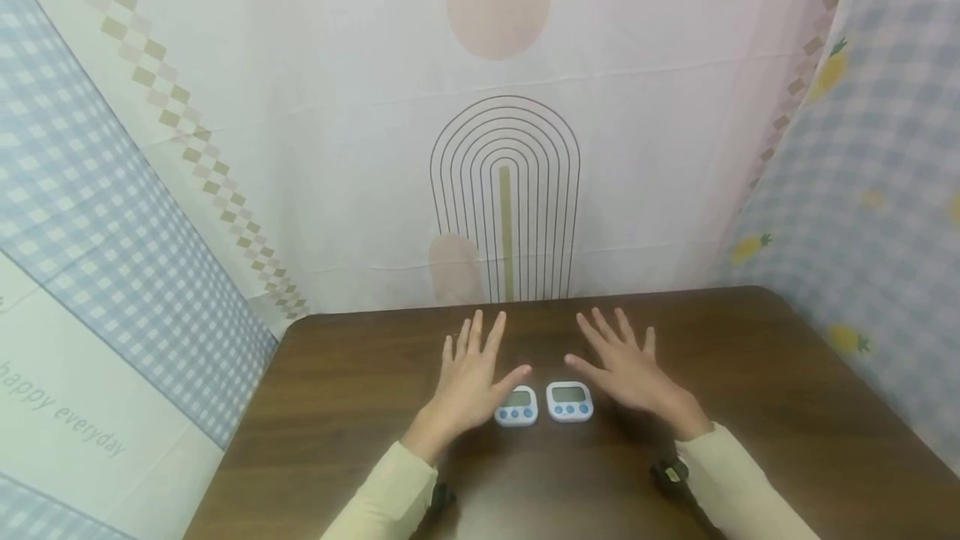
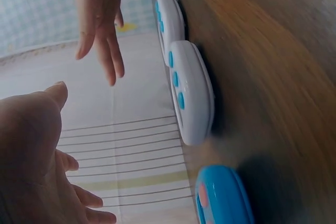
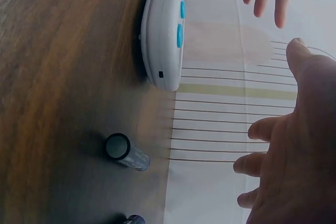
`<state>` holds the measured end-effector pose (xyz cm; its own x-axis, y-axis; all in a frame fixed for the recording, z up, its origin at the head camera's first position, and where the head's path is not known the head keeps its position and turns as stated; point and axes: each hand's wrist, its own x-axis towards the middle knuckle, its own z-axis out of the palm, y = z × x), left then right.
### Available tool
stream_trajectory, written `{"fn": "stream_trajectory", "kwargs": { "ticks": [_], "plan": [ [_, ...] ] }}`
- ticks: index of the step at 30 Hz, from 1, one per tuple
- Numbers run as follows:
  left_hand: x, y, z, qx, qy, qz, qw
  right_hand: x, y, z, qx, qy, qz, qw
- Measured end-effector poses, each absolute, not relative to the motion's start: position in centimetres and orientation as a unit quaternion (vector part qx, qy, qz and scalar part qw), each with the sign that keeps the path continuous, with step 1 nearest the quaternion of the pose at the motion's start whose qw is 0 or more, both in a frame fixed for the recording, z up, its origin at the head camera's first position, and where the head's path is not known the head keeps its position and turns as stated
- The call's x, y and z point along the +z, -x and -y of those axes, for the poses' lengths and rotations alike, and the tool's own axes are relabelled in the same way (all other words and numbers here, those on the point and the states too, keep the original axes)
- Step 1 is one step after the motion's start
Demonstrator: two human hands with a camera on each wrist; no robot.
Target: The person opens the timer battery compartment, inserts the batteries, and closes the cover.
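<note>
Two white digital timers with blue buttons lie side by side on the table: the left timer (image 1: 517, 407) and the right timer (image 1: 570, 402). My left hand (image 1: 467, 383) is held over the table with fingers spread, overlapping the left timer's edge in the head view. Below it, the left wrist view shows a blue timer-like device (image 2: 223, 195), hidden from the head camera. My right hand (image 1: 628, 372) is likewise raised and spread, just right of the right timer. Beneath it in the right wrist view lie a battery-like cylinder (image 3: 127, 151) and another small cylinder (image 3: 135, 219). Both hands hold nothing.
The dark wooden table (image 1: 322, 407) meets a white patterned cloth (image 1: 360, 190) at its far edge. Checked blue cloths hang on the left (image 1: 112, 148) and right (image 1: 885, 232). A dark strapped device (image 1: 667, 472) sits at the right wrist.
</note>
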<state>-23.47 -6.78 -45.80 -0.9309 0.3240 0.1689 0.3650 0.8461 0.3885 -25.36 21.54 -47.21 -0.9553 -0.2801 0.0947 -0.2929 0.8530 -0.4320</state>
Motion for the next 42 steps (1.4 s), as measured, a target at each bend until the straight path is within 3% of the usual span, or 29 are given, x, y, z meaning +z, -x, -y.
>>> {"fn": "stream_trajectory", "kwargs": {
  "ticks": [16,42],
  "plan": [
    [-45.7,23.4,4.4,-0.268,0.192,0.944,0.027,-47.3,24.8,-21.3,0.268,-0.161,0.95,-0.007],
    [-47.4,23.0,1.2,-0.186,0.276,0.943,-0.008,-47.4,25.5,-21.7,0.28,-0.158,0.946,-0.045]
  ]
}}
